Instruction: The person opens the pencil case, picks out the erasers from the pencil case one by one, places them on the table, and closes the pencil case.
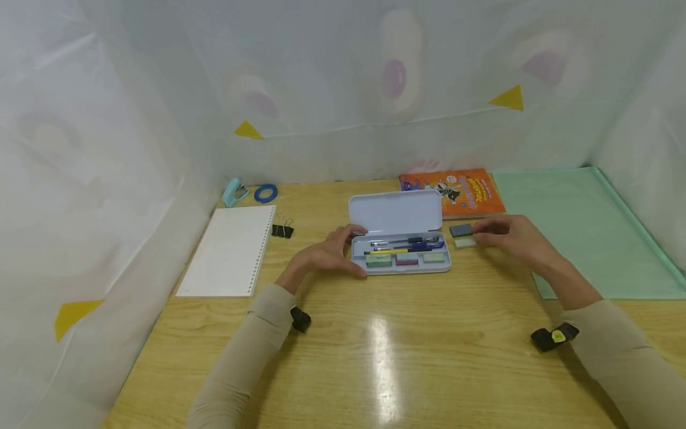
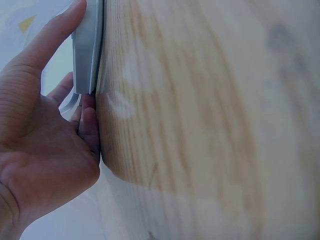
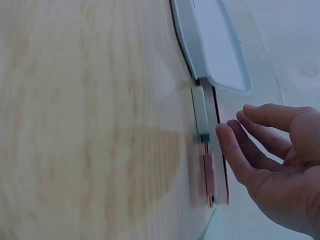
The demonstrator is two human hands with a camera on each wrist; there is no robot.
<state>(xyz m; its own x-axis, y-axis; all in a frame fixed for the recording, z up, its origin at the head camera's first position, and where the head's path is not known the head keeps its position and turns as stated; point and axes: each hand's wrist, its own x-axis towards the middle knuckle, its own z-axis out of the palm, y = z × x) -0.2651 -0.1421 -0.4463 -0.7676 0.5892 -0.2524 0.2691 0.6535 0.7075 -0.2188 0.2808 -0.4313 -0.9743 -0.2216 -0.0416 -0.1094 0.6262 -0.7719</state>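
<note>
An open white pencil case (image 1: 401,273) lies in the middle of the table with its lid tilted back. Inside it are several pens (image 1: 407,243) and a row of small blocks like erasers (image 1: 405,259). My left hand (image 1: 333,253) holds the case's left end, thumb at the front and fingers at the back. To the right of the case lie a dark eraser-like block (image 1: 461,230) and a pale green one (image 1: 464,243). Beside them hovers my right hand (image 1: 506,237), its fingers apart and holding nothing in the right wrist view. A pink block (image 3: 209,175) shows there too.
An orange book (image 1: 468,190) lies behind the case, and a green mat (image 1: 600,232) covers the right side. At left are a white notebook (image 1: 227,250), black binder clip (image 1: 283,231), light blue stapler (image 1: 233,192) and blue tape roll (image 1: 265,193). Pale sheeting (image 1: 321,89) encloses the table.
</note>
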